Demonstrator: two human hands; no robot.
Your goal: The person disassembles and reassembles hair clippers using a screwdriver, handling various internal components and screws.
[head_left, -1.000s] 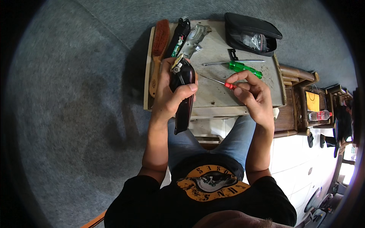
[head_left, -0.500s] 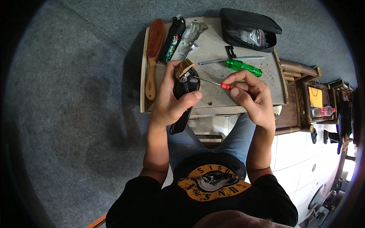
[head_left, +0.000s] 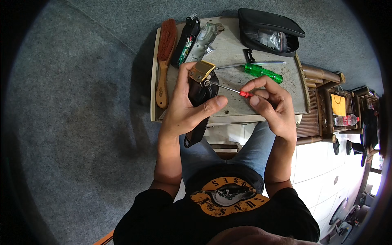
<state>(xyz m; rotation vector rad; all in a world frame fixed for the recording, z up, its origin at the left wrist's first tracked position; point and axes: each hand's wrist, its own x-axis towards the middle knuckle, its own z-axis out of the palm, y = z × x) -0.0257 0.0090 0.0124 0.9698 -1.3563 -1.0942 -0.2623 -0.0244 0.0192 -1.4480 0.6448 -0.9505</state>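
Observation:
My left hand [head_left: 185, 107] grips a black hair clipper [head_left: 200, 107] with a gold blade [head_left: 201, 70] at its top, held above a small white table [head_left: 265, 107]. My right hand [head_left: 272, 102] pinches a thin red-handled screwdriver [head_left: 232, 90]; its tip touches the clipper head just below the blade. A green-handled screwdriver [head_left: 261, 72] lies on the table just beyond my right hand.
A wooden brush with reddish bristles [head_left: 164, 61] lies along the table's left edge. A circuit board part [head_left: 185, 38] and a silver casing [head_left: 203, 41] sit at the far side. A black zip pouch [head_left: 267, 30] lies far right. Wooden shelves [head_left: 332, 107] stand to the right. Grey carpet [head_left: 81, 122] surrounds.
Both hands and the clipper have shifted slightly toward the table's near side, and the red screwdriver's tip has settled on the clipper head.

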